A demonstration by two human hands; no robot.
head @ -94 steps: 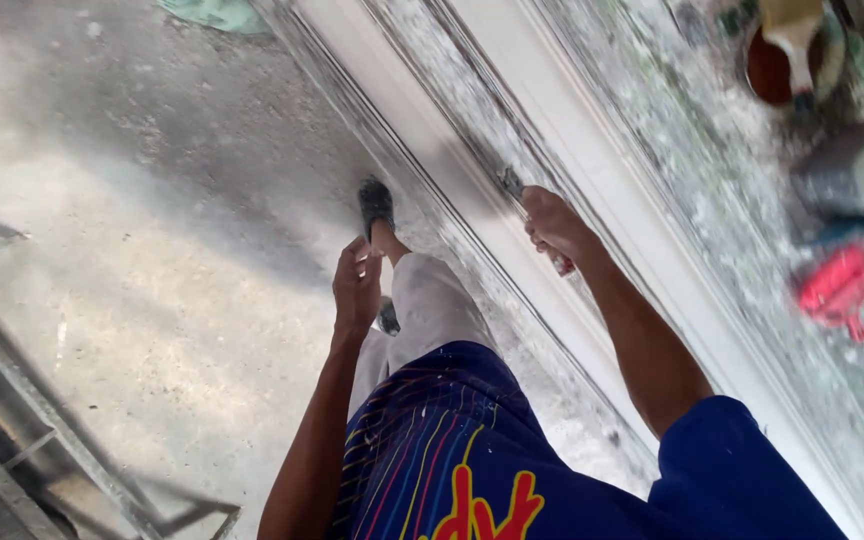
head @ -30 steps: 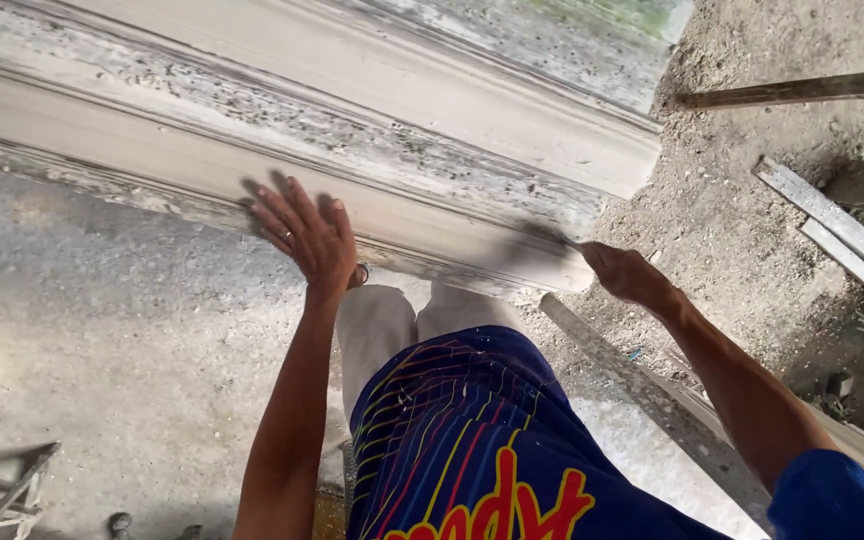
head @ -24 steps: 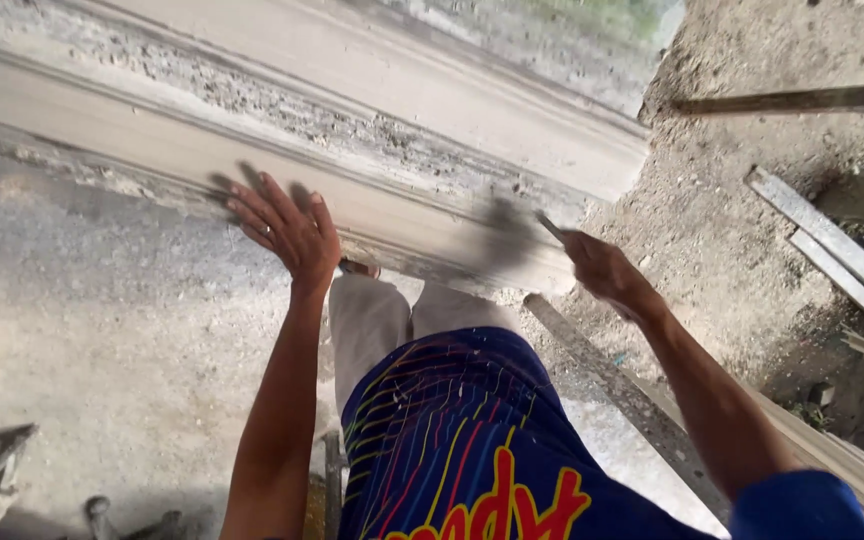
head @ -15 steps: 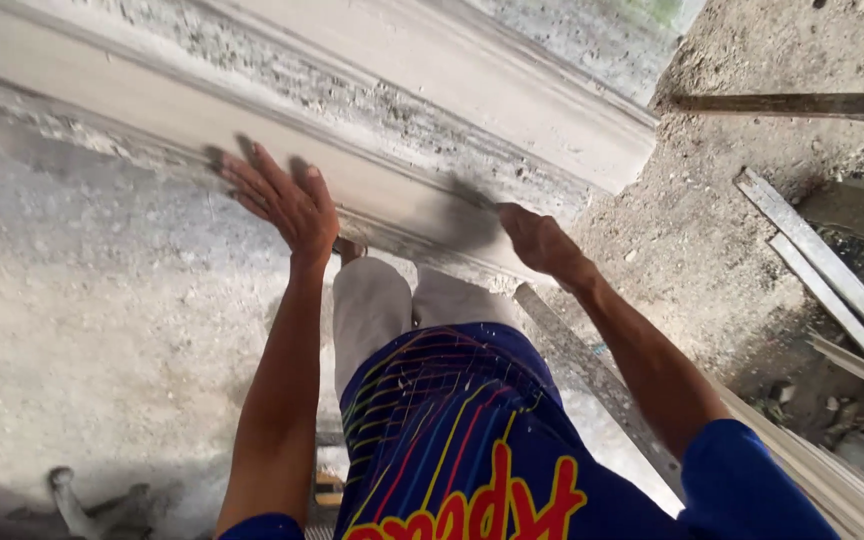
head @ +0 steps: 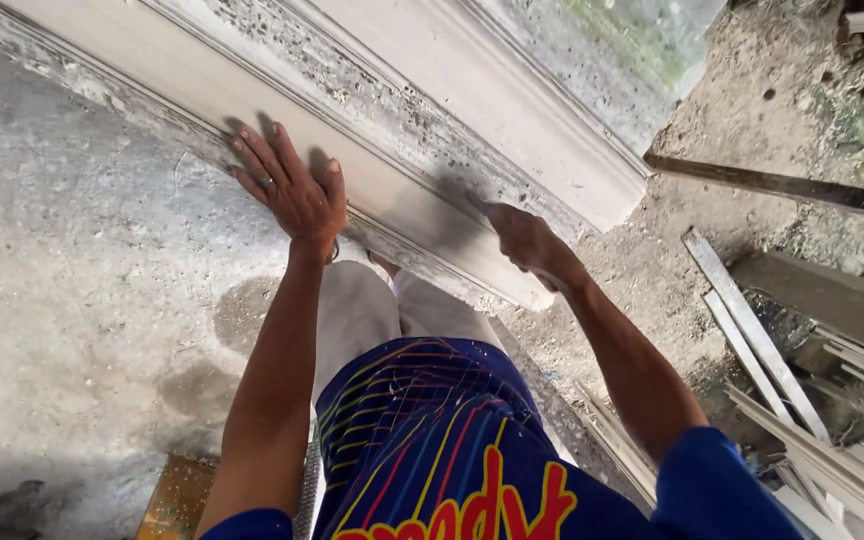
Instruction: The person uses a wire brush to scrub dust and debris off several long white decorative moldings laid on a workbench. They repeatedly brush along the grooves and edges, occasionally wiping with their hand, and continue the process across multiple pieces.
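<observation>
Under left fingers (head: 257, 160) (spread): moulding (head: 432, 130)

Matt, smooth plaster moulding (head: 422, 130) (pitted along one band), rough concrete floor (head: 82, 300), weathered wooden slats (head: 752, 340)

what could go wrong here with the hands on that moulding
The left hand lies flat on the moulding near its rough lower edge; fingers could scrape. The right hand works by the moulding's end, so it might slip off. Loose slats lie close by: a tripping risk.
</observation>
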